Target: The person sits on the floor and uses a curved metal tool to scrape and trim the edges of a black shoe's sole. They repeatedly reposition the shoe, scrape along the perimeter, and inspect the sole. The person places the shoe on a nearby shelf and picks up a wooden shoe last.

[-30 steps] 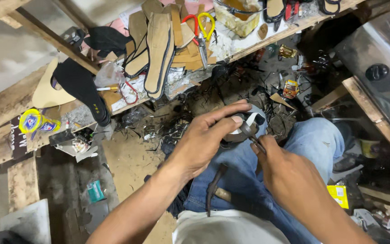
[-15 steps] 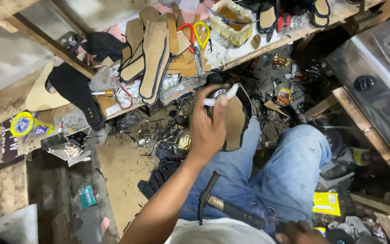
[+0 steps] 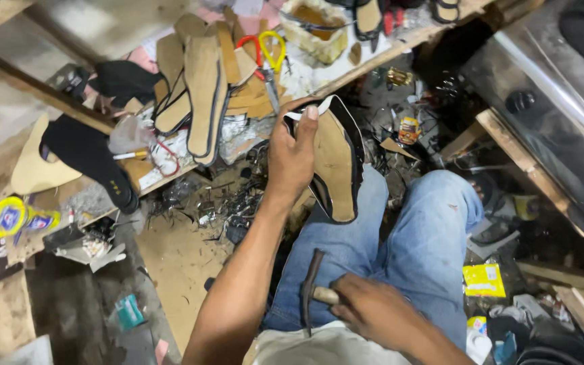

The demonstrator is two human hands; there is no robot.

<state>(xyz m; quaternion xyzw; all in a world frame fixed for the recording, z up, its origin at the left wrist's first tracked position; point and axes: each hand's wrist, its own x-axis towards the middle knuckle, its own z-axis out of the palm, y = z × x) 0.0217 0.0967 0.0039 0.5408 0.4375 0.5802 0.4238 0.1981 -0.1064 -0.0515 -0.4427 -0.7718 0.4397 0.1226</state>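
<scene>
My left hand (image 3: 292, 159) grips a shoe sole (image 3: 336, 162) with a tan insole and a black rim, held up over my left knee. Its thumb presses on the sole's top end. My right hand (image 3: 373, 311) is low in my lap and closed around the wooden handle of a hammer (image 3: 309, 290), whose dark curved head lies against my blue jeans (image 3: 420, 243).
A low wooden bench (image 3: 386, 57) at the top carries several tan insoles (image 3: 201, 94), red and yellow scissors (image 3: 265, 54), a black sole (image 3: 92, 159) and a tub (image 3: 319, 27). Scraps litter the floor. A metal box (image 3: 562, 101) stands at the right.
My left hand has lifted the sole up and away from my lap. My right hand left the sole, dropped down to my lap and now holds the hammer.
</scene>
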